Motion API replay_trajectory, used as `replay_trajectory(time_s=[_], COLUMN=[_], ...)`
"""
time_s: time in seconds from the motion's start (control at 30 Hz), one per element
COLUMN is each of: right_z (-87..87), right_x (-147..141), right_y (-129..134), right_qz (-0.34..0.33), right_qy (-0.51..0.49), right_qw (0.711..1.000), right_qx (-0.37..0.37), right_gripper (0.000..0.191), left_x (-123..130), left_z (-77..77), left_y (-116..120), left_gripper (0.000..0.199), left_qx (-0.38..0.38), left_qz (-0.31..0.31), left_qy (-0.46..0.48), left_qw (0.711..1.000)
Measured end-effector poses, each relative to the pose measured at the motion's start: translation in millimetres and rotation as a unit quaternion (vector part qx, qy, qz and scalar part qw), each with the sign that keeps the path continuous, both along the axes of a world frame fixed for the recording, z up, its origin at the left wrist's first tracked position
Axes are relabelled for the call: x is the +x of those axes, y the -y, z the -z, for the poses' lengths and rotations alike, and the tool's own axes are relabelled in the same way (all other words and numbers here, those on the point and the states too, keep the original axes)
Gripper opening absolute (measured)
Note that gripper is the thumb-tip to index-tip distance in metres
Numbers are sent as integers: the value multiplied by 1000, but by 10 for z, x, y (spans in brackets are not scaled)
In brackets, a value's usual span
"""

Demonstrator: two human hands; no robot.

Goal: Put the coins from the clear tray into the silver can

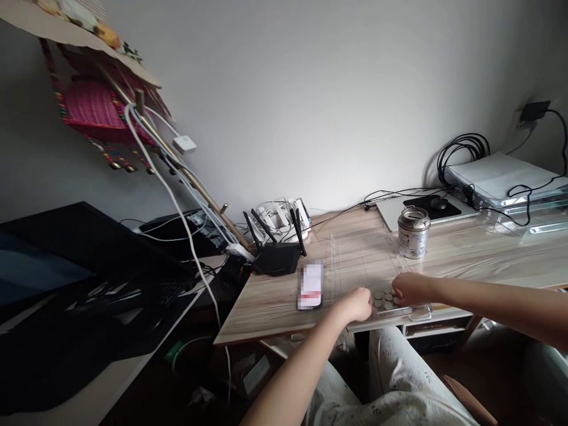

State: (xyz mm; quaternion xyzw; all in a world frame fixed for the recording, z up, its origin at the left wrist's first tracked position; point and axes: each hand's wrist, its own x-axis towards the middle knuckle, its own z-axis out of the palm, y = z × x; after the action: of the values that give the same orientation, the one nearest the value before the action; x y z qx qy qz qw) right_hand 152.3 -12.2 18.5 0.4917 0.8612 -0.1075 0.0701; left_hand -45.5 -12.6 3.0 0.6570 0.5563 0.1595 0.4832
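Several round coins (pixel 384 299) lie in a loose cluster on a clear plastic tray (pixel 355 260) near the table's front edge. At the left side of the cluster is my left hand (pixel 358 303), its fingers curled down and closed; what they hold, if anything, is hidden. My right hand (pixel 408 288) is opposite, over the right side of the coins, with its fingers bent and pressed together. Whether a coin sits in that grip is too small to make out. A decorated metal tin (pixel 413 234) stands upright behind my right hand.
Left of the tray lies a phone (pixel 310 287). A black router (pixel 277 254) with raised antennas stands behind it, near a bundle of white chargers (pixel 281 216). Toward the back right are a mouse (pixel 438 203) on a dark pad and coiled black cable (pixel 461 151). A white cable (pixel 190 231) hangs at left.
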Motion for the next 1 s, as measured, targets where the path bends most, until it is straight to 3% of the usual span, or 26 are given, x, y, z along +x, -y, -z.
replay_trajectory(time_s=[0.1,0.27,0.43,0.57,0.83,0.93,1.0], right_z=[8,11,12,44,70,95,83], right_x=[-20,-41,-47,-3,113,160,192], right_y=[-49,-92,-21,-18,-153,-166,-174], right_qz=[44,98,69,43,-25,-56,-39], right_qy=[-10,-41,-60,-90,-131,-155,-181], right_qw=[997,978,983,987,962,956,955], right_qx=[-56,-182,-158,-126,-238,-242,-230], right_gripper=[31,35,22,20,22,18,18], left_x=[88,265,388,401,387,329,293], left_z=[-10,81,102,83,15,-21,-27], left_y=[-22,-18,9,9,-63,-81,-82], left_gripper=[9,36,37,25,14,15,12], left_qx=[-24,6,31,25,-53,-54,-58], left_qz=[46,66,56,72,136,158,138], left_qy=[-59,-141,-142,-122,-64,-79,-50], left_qw=[997,988,988,990,987,983,987])
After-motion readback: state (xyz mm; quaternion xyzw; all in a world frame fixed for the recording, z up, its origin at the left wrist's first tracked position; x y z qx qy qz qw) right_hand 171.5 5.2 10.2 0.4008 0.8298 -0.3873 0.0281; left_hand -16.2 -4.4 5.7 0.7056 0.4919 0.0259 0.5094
